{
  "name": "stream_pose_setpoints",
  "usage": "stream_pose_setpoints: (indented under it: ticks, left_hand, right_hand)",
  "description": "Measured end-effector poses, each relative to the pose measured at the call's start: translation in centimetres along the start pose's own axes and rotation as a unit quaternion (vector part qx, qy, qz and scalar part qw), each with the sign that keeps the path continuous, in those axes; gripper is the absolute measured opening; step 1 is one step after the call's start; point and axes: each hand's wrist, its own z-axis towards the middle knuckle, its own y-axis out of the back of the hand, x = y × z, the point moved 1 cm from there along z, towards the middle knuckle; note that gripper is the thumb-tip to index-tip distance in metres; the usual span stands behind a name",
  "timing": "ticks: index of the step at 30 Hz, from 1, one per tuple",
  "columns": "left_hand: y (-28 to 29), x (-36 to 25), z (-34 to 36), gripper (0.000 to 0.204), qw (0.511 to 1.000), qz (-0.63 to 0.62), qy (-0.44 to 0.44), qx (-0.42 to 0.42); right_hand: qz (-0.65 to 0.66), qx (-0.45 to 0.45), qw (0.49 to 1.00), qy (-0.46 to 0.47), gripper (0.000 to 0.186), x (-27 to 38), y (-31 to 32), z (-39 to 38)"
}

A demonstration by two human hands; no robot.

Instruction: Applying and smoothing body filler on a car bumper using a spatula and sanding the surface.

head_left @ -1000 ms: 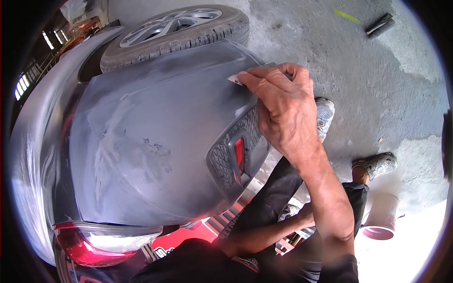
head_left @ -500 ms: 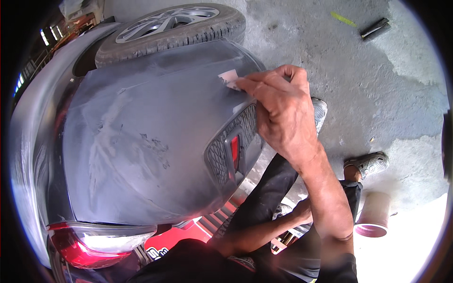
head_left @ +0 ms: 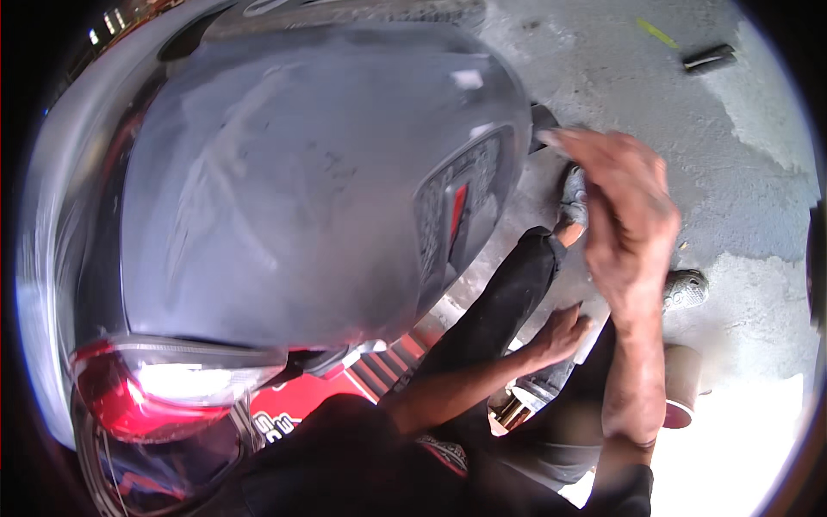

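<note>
One hand [head_left: 633, 202] just off bumper edge [head_left: 522, 116]

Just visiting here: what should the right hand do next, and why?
I'd probably move the right hand to the pale patch on the bumper: the hand appears clear of the bumper's edge, and the patch stands uncovered against the grey. Whether it's paper or a mark is unclear.

Right hand [head_left: 633, 202] raised, blurred; left hand [head_left: 558, 336] lower, loosely curled.

We see blotchy grey concrete floor [head_left: 603, 77] at upper right, glaring white light [head_left: 732, 457] at lower right, small bright slits [head_left: 109, 22] at upper left.
</note>
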Motion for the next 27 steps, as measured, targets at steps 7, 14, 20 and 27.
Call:
stream_pose_setpoints:
  ticks: [7,14,20,27]
  left_hand:
    - [10.2,-11.6,-5.4,0.035,0.801,-0.598,-0.009,-0.018]
    - [8.1,-13.4,-9.7,0.035,0.827,-0.561,0.011,-0.031]
    - [3.2,-15.9,-11.9,0.033,0.954,-0.035,-0.25,-0.162]
    - [3.6,-12.9,-11.3,0.028,0.916,-0.284,-0.125,-0.254]
  right_hand:
    - [-0.039,0.152,0.988,0.001,0.047,8.7,7.4,-16.6]
    - [-0.217,0.185,0.958,-0.017,0.061,4.8,12.8,-22.6]
    - [-0.178,0.176,0.966,-0.063,0.052,8.7,13.2,-24.6]
    - [-0.08,0.16,0.982,-0.067,0.059,11.1,14.6,-26.2]
